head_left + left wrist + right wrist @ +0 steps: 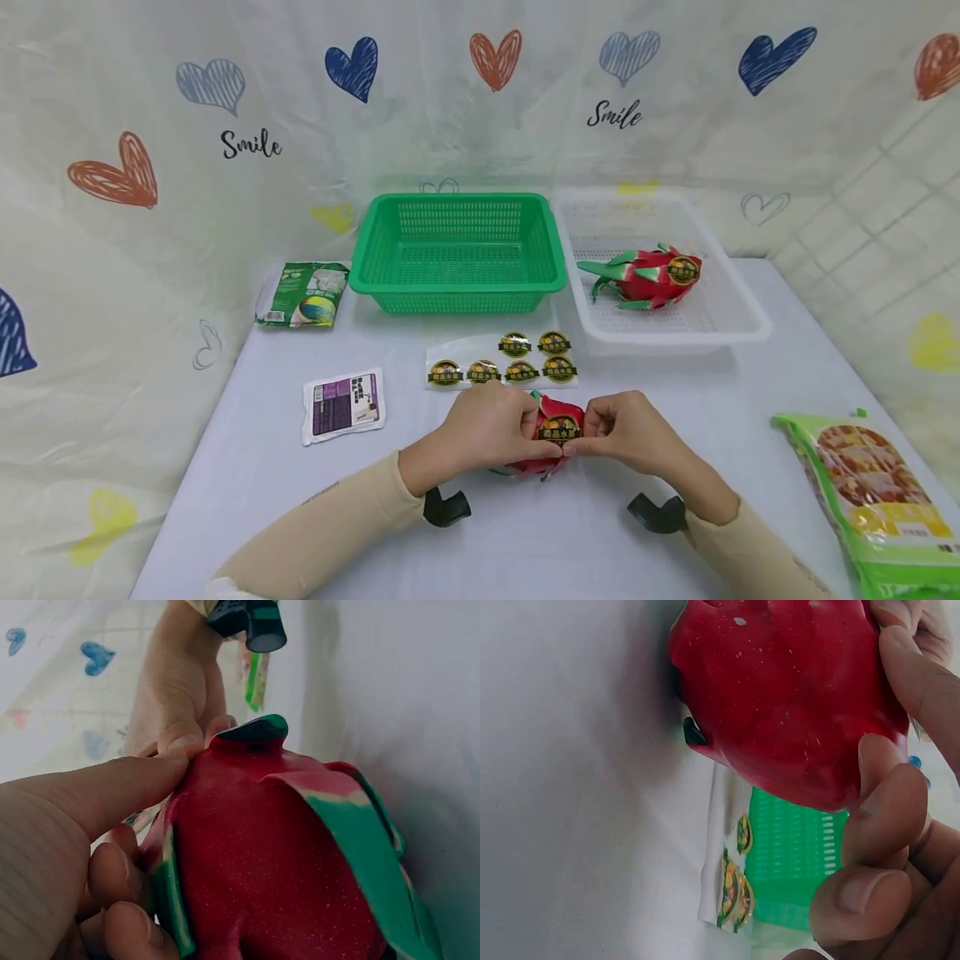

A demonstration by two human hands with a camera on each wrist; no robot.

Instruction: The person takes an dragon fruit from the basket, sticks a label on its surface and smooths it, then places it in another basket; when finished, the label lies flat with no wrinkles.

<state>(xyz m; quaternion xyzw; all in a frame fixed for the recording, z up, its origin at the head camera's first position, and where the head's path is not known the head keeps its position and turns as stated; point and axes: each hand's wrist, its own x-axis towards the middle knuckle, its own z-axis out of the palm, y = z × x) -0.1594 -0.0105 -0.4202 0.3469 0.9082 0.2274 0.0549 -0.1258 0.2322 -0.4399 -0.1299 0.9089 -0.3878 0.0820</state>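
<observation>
A red dragon fruit (557, 405) with green-tipped scales lies on the table in front of me, between both hands. On its upper face is an oval black-and-gold sticker (559, 429). My left hand (491, 423) holds the fruit from the left, its thumb at the sticker's lower edge. From the other side my right hand (633, 429) holds it with curled fingers, the thumb near the left one. In the left wrist view the fruit's red skin (255, 847) fills the middle. The right wrist view shows right-hand fingertips (877, 817) against the skin; the sticker is hidden there.
Behind the fruit lies a sticker sheet (465, 354) with several stickers. A green basket (457, 302) stands beyond it, beside a white basket (675, 337) holding another stickered dragon fruit (648, 279). Packets lie left: green (303, 293), purple-white (343, 406). A green food bag (877, 492) lies right.
</observation>
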